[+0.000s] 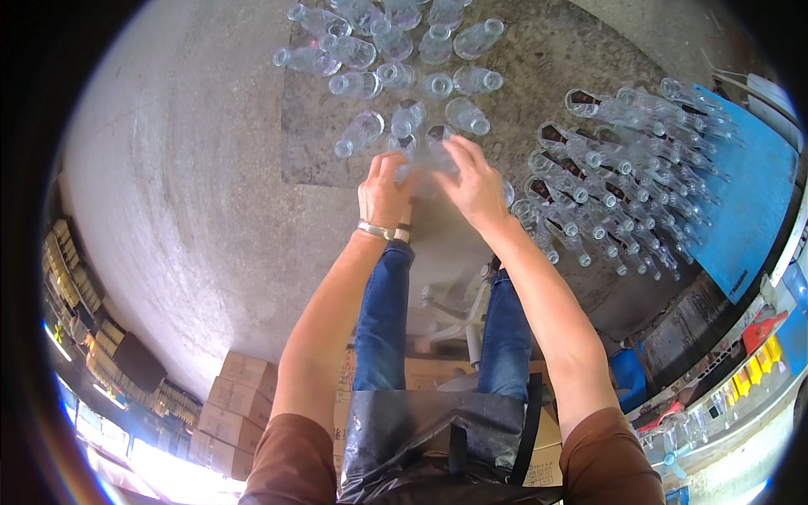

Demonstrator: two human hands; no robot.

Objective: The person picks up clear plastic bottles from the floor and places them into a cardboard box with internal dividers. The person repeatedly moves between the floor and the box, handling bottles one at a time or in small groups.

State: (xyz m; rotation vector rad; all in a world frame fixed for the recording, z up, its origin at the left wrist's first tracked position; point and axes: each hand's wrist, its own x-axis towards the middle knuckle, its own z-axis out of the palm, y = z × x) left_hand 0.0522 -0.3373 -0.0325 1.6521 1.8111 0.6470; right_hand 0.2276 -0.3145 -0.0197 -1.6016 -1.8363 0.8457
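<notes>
a clear glass bottle with a dark label (pixel 438 135) sits on the stained grey floor (pixel 311 168), just beyond the bent fingers of the right hand (pixel 473 183), farther from the left hand (pixel 385 194); blur hides its long axis and whether either hand grasps anything

Two grips (pixel 385 195) (pixel 476 192), one bracelet (pixel 376 230), dozens of bottles (pixel 477 80).

Beyond my left hand (pixel 385 192) and right hand (pixel 473 192), spaced-out bottles (pixel 359 84) are on a mat (pixel 313 156); to my right is a packed bottle group (pixel 624 181), then a board (pixel 764 172). Stacked cartons (pixel 234 406) sit back to my left.
</notes>
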